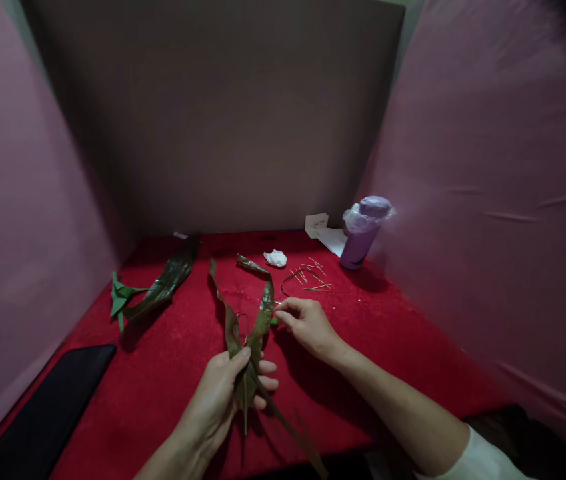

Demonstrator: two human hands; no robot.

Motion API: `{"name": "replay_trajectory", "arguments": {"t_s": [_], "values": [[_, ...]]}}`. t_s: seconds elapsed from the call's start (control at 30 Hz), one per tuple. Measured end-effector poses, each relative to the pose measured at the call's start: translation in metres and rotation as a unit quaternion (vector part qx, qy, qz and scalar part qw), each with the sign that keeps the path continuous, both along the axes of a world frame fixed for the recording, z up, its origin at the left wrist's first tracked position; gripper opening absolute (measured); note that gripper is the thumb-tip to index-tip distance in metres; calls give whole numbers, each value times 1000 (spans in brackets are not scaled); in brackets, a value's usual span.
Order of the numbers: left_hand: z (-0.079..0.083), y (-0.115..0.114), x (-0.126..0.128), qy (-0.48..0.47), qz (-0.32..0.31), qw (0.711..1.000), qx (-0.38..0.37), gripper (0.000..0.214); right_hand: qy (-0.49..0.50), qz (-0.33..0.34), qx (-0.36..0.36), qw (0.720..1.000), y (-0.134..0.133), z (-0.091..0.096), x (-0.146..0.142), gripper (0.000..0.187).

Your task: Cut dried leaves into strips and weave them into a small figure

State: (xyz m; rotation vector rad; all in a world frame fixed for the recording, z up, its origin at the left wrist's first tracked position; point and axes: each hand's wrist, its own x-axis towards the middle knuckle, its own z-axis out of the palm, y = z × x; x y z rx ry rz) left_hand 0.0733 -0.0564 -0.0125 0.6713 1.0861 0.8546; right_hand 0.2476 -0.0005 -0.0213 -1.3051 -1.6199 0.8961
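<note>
The left hand [220, 383] grips long leaves [262, 323], 2 ends sticking up above the red table [413, 337]. Beside them, the right hand [310, 328] is pinched closed; on what, I cannot tell. Beyond lie toothpicks [317, 289] and crumpled tissue [276, 259].

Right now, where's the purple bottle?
Head view, right of centre: the purple bottle sits toward the far right of the red surface, beside the white paper and beyond the thin sticks.
</note>
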Motion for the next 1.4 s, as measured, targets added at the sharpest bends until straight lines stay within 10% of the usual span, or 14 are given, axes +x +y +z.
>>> {"name": "replay_trajectory", "arguments": {"t_s": [0.27, 0.53, 1.2, 1.4], "values": [[1, 0, 8, 24, 4, 999, 22, 22, 175, 86, -171, 966, -16, -5, -23, 31], [1, 1, 10, 17, -35, 999, 28, 27, 301, 52, -167, 938, -18, -7, -30, 24], [-2, 0, 7, 8, -11, 999, 47, 25, 283, 59, -107, 951, -16, -7, -32, 13], [3, 4, 4, -32, 19, 999, 15, 21, 31, -96, 32, 994, 1, 21, 30, 26]]}}
